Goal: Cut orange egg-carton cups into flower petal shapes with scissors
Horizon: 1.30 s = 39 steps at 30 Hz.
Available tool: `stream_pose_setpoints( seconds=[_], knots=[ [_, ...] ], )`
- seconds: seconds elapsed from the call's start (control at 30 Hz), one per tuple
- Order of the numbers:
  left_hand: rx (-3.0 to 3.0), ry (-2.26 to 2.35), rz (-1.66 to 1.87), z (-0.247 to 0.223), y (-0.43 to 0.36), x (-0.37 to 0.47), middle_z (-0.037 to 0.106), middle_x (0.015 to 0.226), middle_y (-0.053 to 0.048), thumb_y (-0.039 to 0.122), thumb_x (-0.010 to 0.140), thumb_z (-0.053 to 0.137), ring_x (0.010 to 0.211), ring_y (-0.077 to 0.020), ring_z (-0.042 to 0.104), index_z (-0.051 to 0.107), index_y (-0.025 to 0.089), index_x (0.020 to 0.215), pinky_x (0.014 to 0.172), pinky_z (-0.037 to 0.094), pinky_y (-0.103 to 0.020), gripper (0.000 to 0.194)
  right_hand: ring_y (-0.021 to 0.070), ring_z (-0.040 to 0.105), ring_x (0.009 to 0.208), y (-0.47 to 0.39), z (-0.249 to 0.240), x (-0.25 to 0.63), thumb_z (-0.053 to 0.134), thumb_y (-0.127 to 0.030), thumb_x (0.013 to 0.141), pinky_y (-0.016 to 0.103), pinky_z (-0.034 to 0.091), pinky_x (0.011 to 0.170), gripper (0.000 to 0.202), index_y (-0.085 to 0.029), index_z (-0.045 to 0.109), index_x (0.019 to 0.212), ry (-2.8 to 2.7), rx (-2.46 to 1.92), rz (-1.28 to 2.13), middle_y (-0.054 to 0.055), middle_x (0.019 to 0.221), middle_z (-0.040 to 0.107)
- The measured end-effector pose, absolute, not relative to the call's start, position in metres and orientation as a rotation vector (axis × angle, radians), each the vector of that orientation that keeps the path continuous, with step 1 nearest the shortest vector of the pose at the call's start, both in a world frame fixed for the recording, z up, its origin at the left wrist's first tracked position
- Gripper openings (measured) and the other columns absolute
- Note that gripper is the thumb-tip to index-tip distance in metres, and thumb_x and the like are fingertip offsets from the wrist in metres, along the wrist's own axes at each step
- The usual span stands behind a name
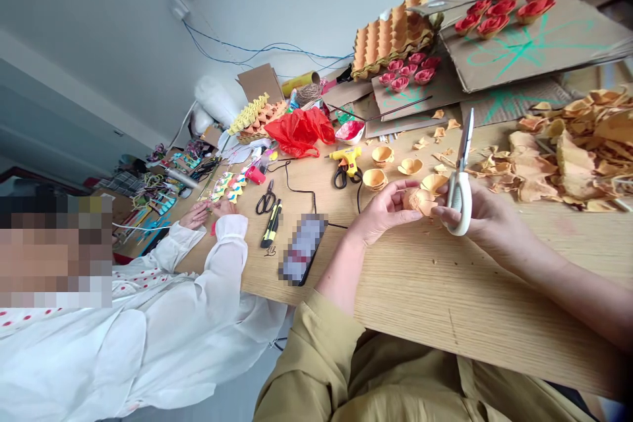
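My left hand (388, 211) grips a small orange egg-carton cup (419, 202) between thumb and fingers above the wooden table. Held in my right hand (487, 217) are white-handled scissors (462, 178), blades pointing up and away from the cup. The right thumb and fingertips come close to the cup's edge; whether they touch it I cannot tell. Another cut cup (434, 183) shows just behind the held one. Beyond my left hand stand two more orange cups, one nearer (374, 179) and one farther (382, 156), with a flatter cut piece (410, 166) beside them.
A yellow glue gun (347, 159), black scissors (266, 198), a utility knife (271, 224) and a phone (303, 250) lie to the left. Carton scraps (539, 165) pile up at right. Red paper flowers (499, 10) rest on cardboard behind. A co-worker in white sleeves (217, 264) sits at left.
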<state>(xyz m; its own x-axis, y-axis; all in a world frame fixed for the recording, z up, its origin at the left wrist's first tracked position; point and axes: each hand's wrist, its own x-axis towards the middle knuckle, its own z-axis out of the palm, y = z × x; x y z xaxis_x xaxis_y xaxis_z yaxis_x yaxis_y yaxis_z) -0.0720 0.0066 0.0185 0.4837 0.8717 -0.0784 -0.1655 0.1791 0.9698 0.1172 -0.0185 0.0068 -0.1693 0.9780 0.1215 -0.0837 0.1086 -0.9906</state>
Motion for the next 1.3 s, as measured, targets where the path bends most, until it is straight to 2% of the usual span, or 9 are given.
stream_pose_setpoints(
  seconds=[0.23,0.37,0.5,0.6,0.77,1.03,1.3],
  knots=[
    [0.961,0.777,0.954,0.013,0.005,-0.061,0.067,0.103,-0.003,0.023,0.059,0.085,0.093,-0.0168,0.061,0.062,0.022,0.113,0.087,0.043,-0.032,0.059,0.0178,0.054,0.080,-0.021,0.003,0.116,0.079,-0.045,0.073,0.031,0.045,0.074,0.037,-0.025,0.056,0.095,-1.390,-0.971,1.243,-0.001,0.086,0.059],
    [0.859,0.793,1.110,0.015,0.009,-0.065,0.065,0.103,-0.001,0.021,0.058,0.084,0.085,-0.0121,0.057,0.063,0.024,0.108,0.072,0.042,-0.025,0.055,0.0171,0.051,0.073,-0.026,0.005,0.124,0.074,-0.048,0.078,0.030,0.042,0.067,0.032,-0.023,0.058,0.090,-1.539,-1.050,1.250,-0.001,0.078,0.058],
    [0.738,0.730,1.210,0.021,0.008,-0.063,0.062,0.093,0.003,0.019,0.057,0.084,0.072,-0.0056,0.053,0.065,0.025,0.103,0.065,0.040,-0.020,0.050,0.0146,0.043,0.061,-0.031,0.005,0.127,0.064,-0.057,0.083,0.028,0.034,0.055,0.037,-0.021,0.057,0.082,-1.644,-1.101,1.422,-0.004,0.065,0.049],
    [0.662,0.691,1.264,0.025,0.004,-0.059,0.060,0.082,0.004,0.017,0.058,0.084,0.066,-0.0045,0.051,0.066,0.024,0.102,0.065,0.041,-0.020,0.048,0.0140,0.040,0.060,-0.033,0.003,0.125,0.062,-0.061,0.082,0.027,0.031,0.054,0.041,-0.020,0.056,0.080,-1.663,-1.126,1.463,-0.005,0.064,0.045],
    [0.564,0.658,1.315,0.029,-0.001,-0.053,0.057,0.075,0.004,0.013,0.060,0.080,0.065,-0.0055,0.052,0.067,0.023,0.102,0.064,0.043,-0.020,0.045,0.0154,0.041,0.063,-0.030,-0.001,0.123,0.055,-0.057,0.087,0.028,0.033,0.057,0.036,-0.021,0.053,0.083,-1.724,-1.077,1.484,-0.004,0.068,0.046],
    [0.514,0.572,1.341,0.027,-0.003,-0.051,0.057,0.081,0.004,0.013,0.062,0.081,0.066,-0.0048,0.052,0.066,0.023,0.102,0.064,0.043,-0.020,0.044,0.0183,0.045,0.064,-0.029,0.005,0.122,0.038,-0.063,0.092,0.033,0.037,0.060,0.043,-0.023,0.047,0.082,-1.936,-1.053,1.380,-0.001,0.071,0.050],
    [0.645,0.676,1.369,0.023,-0.002,-0.050,0.060,0.089,0.004,0.016,0.060,0.083,0.069,-0.0053,0.054,0.065,0.027,0.104,0.068,0.043,-0.021,0.049,0.0191,0.048,0.066,-0.027,0.003,0.122,0.036,-0.057,0.096,0.035,0.040,0.065,0.038,-0.023,0.047,0.084,-1.976,-0.994,1.314,-0.001,0.072,0.050]
  ],
)
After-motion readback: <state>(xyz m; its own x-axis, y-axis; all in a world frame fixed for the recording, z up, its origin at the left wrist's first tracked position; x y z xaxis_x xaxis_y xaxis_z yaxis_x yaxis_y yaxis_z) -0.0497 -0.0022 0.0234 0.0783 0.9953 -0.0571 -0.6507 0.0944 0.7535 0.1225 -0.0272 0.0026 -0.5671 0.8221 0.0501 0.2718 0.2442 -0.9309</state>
